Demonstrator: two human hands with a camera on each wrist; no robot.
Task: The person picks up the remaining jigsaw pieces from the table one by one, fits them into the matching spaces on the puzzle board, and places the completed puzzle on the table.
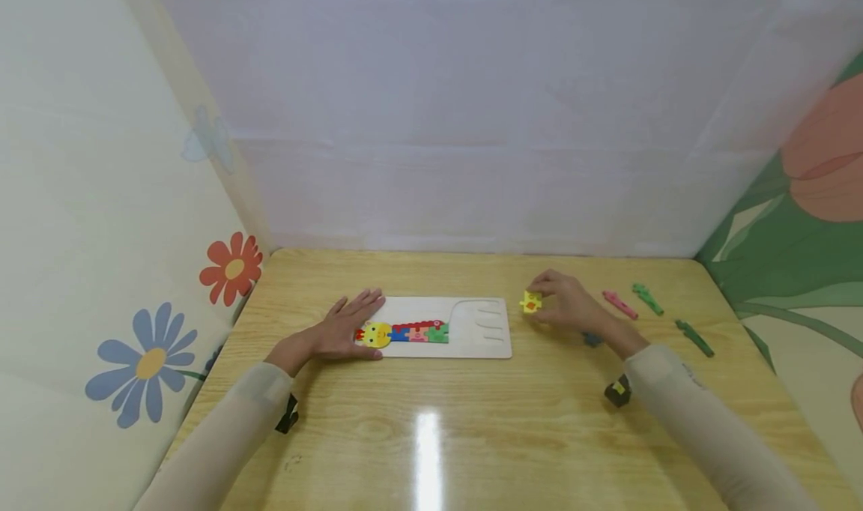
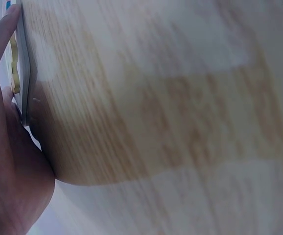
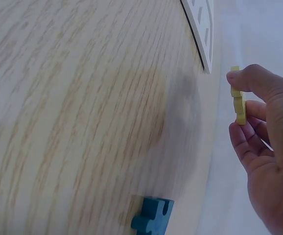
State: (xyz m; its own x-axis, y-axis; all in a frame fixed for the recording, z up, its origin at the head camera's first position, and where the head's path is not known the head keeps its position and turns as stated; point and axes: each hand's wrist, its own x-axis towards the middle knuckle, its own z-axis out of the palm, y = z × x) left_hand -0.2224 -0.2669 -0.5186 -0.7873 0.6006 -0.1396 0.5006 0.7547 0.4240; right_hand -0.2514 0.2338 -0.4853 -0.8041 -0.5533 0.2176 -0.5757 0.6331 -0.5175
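A white puzzle board (image 1: 472,350) lies on the table with a giraffe picture partly filled in. Its yellow giraffe-head piece (image 1: 379,336) is at the left, followed by blue, pink and green pieces (image 1: 439,334) with red along their tops. My left hand (image 1: 342,330) rests over the board's left end, fingers spread, thumb at the near edge. To the right of the board, my right hand (image 1: 569,305) pinches a yellow puzzle piece (image 1: 531,302) between thumb and fingers. The right wrist view shows this piece (image 3: 238,100) edge-on, held above the table.
A teal-blue piece (image 3: 153,216) lies under the right forearm. Farther right are a pink piece (image 1: 620,304), a green piece (image 1: 648,299) and a dark green piece (image 1: 694,338). White sheeting (image 1: 431,159) rises behind the table (image 1: 418,391); patterned walls flank it.
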